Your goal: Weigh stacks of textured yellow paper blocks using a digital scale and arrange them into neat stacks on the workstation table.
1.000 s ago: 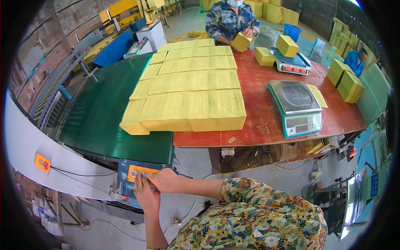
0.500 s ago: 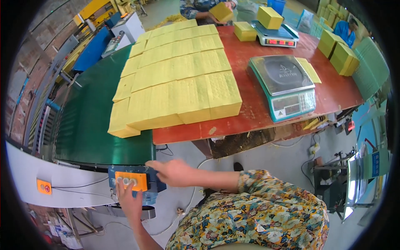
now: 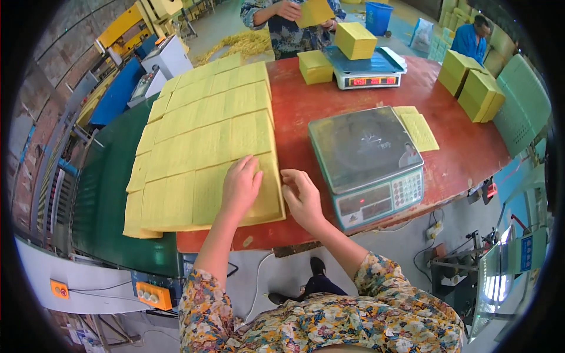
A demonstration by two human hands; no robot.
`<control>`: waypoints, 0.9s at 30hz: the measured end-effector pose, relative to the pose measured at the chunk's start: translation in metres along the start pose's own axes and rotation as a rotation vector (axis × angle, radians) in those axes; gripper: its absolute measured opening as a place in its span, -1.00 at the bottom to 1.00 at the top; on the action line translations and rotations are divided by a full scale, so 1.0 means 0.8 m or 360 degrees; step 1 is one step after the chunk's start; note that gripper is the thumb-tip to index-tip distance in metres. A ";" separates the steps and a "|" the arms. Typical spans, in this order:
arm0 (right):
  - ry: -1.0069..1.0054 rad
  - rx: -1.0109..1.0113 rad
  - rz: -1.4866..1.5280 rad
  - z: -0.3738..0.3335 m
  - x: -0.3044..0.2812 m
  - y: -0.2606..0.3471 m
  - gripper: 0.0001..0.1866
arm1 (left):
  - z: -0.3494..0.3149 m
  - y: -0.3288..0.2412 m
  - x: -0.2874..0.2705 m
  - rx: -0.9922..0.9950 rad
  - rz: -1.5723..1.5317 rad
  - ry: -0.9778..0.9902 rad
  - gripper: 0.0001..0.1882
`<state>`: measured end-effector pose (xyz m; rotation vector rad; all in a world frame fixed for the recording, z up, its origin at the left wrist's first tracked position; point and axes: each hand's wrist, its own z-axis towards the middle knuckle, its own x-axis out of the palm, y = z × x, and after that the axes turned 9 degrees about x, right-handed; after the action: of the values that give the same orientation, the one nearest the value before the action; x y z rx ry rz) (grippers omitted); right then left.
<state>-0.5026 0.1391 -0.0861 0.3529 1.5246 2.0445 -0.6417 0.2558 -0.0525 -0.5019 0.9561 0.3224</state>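
Observation:
Rows of yellow paper stacks (image 3: pixel 176 170) lie packed side by side, partly on the green conveyor belt (image 3: pixel 100 194) and partly on the red table (image 3: pixel 294 123). My left hand (image 3: pixel 240 187) rests on top of the nearest right-hand stack, fingers stretched out. Beside that stack's right face is my right hand (image 3: pixel 301 197), its fingers loosely bent and apart; whether they touch the paper I cannot tell. Neither hand grasps anything. Just right of my right hand stands a teal-edged weighing scale (image 3: pixel 365 159) with a bare dark plate.
Loose yellow sheets (image 3: pixel 418 129) lie behind the scale. A second scale (image 3: pixel 368 76) carries a yellow stack (image 3: pixel 355 41). Across the table a person (image 3: pixel 294 29) holds yellow paper; another person in blue (image 3: pixel 471 38) is at the far right. An orange button box (image 3: pixel 153 296) sits below the belt.
Both my hands have left the orange button box and come up to the nearest paper stack, the left one now on its top. My view has shifted, so the scale appears closer.

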 end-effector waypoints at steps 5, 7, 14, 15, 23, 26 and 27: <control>0.0140 0.0339 0.0159 0.038 -0.003 -0.079 -0.60 | 0.024 -0.021 0.048 0.0041 0.0203 -0.0022 -0.68; 0.0189 0.0339 0.0087 0.017 0.006 -0.074 -0.58 | 0.013 -0.022 0.048 0.0055 0.0250 -0.0105 -0.69; 0.0219 0.0568 0.0222 -0.106 -0.063 -0.038 -0.66 | -0.027 -0.082 0.044 0.0057 0.0083 0.0096 -0.66; 0.0281 0.0719 0.0298 -0.134 -0.084 -0.037 -0.68 | -0.035 -0.104 0.039 0.0135 0.0017 0.0092 -0.65; 0.0478 0.1902 0.1618 -0.234 -0.094 -0.103 -0.61 | -0.079 -0.178 0.004 0.0318 0.0002 0.0209 -0.53; 0.0496 0.1782 0.1945 -0.223 -0.070 -0.098 -0.55 | -0.095 -0.182 -0.003 0.0209 0.0295 0.0240 -0.47; 0.0491 0.1750 0.1867 -0.222 -0.068 -0.094 -0.55 | -0.106 -0.176 -0.001 -0.0070 0.0153 0.0251 -0.47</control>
<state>-0.5299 -0.0184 -0.2073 1.7283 3.0150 1.6750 -0.6343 0.0917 -0.0554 -0.5284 1.1308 0.3957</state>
